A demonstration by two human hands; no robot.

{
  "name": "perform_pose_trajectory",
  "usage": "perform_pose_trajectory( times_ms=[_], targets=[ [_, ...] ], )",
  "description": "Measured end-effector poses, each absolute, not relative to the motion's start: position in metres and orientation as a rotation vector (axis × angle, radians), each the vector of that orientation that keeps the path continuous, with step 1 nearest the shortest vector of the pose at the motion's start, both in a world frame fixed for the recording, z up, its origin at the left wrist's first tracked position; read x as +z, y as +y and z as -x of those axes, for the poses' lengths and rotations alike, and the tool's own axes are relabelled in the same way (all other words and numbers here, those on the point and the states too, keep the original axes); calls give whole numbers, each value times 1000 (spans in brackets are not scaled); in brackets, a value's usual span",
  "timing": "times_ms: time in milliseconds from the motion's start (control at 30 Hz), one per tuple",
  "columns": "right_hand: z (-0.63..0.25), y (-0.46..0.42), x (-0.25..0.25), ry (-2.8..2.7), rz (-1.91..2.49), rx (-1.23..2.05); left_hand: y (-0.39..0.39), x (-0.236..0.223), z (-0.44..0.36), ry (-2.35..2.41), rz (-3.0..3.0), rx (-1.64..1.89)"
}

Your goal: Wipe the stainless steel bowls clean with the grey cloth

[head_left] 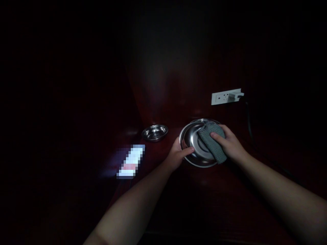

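A shiny metal bowl (190, 136) is held tilted, its inside facing me. My left hand (178, 153) grips its left rim, thumb over the inner wall and the other fingers behind. My right hand (228, 143) is closed on a grey-green cloth (214, 141), thumb on top, and the cloth lies against the right side of the bowl's inside. Part of the bowl's right rim is hidden by the cloth. Behind it shows the rim of another metal dish (204, 120), mostly covered.
A smaller metal bowl (155, 132) stands on the dark red surface to the left. Nearer me is a lit, blurred-out screen (131, 161). On the wall at right is a white socket plate (226, 97) with a plug in it; a dark cable (249, 122) hangs from it. The surroundings are very dark.
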State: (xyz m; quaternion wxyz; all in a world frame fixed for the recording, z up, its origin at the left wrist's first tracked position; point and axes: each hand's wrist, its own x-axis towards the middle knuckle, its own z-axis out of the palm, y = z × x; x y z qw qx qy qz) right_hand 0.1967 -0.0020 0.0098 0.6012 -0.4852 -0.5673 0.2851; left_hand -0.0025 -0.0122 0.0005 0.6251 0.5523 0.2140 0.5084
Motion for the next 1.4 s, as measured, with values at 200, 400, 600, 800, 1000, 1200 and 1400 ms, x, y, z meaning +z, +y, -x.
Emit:
perform_pose_trajectory(
  times_ms=[200, 400, 600, 800, 1000, 1200, 1400],
  targets=[
    [-199, -1, 9, -1333, 1127, 646, -15, 4, 2, 517, -1254, 1154],
    [-199, -1, 9, -1337, 1130, 649, -14, 5, 2, 538, -1252, 1162],
    [-198, -3, 10, -1355, 1121, 656, -13, 6, 3, 561, -1239, 1162],
    [-198, -2, 9, -1382, 1108, 617, -11, 5, 3, 564, -1233, 1160],
    [-200, -1, 7, -1386, 1106, 644, -11, 5, 2, 550, -1231, 1158],
    [-201, -1, 7, -1400, 1120, 638, -12, 4, 2, 587, -1205, 1149],
    [-199, -3, 10, -1410, 1123, 626, -9, 2, 2, 565, -1217, 1146]
  ],
)
